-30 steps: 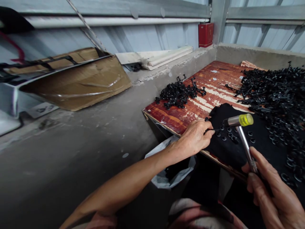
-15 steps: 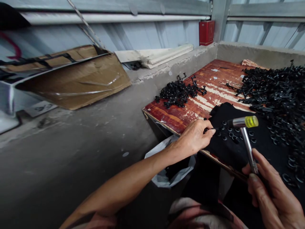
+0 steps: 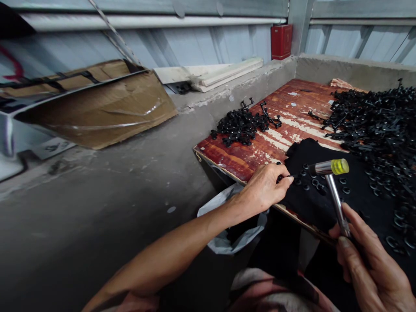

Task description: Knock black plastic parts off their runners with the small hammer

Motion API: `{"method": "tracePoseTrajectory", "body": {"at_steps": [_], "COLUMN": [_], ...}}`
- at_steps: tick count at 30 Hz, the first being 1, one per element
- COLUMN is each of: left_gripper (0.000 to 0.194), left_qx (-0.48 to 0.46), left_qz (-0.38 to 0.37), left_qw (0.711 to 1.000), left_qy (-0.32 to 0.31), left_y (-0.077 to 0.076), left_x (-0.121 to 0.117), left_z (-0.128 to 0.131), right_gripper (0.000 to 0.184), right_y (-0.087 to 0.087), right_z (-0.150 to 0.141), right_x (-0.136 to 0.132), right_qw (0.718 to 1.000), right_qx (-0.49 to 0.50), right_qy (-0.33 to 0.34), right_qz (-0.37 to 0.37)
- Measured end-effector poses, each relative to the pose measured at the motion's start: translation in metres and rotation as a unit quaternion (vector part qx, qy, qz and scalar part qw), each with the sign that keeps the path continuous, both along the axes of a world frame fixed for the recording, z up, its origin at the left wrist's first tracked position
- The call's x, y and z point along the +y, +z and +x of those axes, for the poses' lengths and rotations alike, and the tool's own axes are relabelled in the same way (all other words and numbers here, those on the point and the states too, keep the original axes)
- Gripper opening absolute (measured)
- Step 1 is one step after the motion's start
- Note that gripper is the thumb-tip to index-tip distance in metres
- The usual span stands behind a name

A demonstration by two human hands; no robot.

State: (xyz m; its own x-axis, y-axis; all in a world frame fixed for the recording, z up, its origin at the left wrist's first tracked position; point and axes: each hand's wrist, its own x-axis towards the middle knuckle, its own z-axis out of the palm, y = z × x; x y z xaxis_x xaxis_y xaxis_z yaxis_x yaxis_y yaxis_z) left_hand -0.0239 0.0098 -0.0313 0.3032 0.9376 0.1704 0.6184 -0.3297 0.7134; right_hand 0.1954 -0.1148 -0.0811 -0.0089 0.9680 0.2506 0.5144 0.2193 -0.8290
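Note:
My right hand (image 3: 370, 255) is wrapped round the handle of a small mallet (image 3: 334, 190), which has a metal head and a clear yellow face at one end. The mallet's head is raised over a black cloth (image 3: 312, 156) at the table's near edge. My left hand (image 3: 264, 186) is pinched on a small black part (image 3: 282, 177), mostly hidden by the fingers, at the cloth's left side. Between the hands, several black rings (image 3: 315, 182) lie on the cloth.
A large heap of black plastic parts (image 3: 373, 117) covers the right of the worn red table (image 3: 227, 158). A smaller pile (image 3: 238, 125) lies at its left. Below the near edge hangs a white bag (image 3: 221, 242). Cardboard (image 3: 107, 108) and a red tin (image 3: 281, 42) are by the wall.
The mallet's head has shifted very slightly left in view. My left hand keeps its place, still pinching the black part.

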Motion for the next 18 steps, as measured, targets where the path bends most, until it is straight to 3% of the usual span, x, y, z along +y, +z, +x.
{"method": "tracePoseTrajectory", "body": {"at_steps": [13, 18], "left_gripper": [0.020, 0.018], "left_qx": [0.000, 0.027], "left_qz": [0.000, 0.013], "left_qw": [1.000, 1.000], "left_qy": [-0.010, -0.002], "left_y": [-0.005, -0.007], "left_x": [0.000, 0.000], "left_z": [0.000, 0.002], "right_gripper": [0.051, 0.054], "right_y": [0.006, 0.018], "right_z": [0.000, -0.002], "right_x": [0.003, 0.002], "right_qw": [0.997, 0.991], "right_qx": [-0.065, -0.105], "right_qy": [0.018, 0.027], "right_qz": [0.035, 0.074]}}
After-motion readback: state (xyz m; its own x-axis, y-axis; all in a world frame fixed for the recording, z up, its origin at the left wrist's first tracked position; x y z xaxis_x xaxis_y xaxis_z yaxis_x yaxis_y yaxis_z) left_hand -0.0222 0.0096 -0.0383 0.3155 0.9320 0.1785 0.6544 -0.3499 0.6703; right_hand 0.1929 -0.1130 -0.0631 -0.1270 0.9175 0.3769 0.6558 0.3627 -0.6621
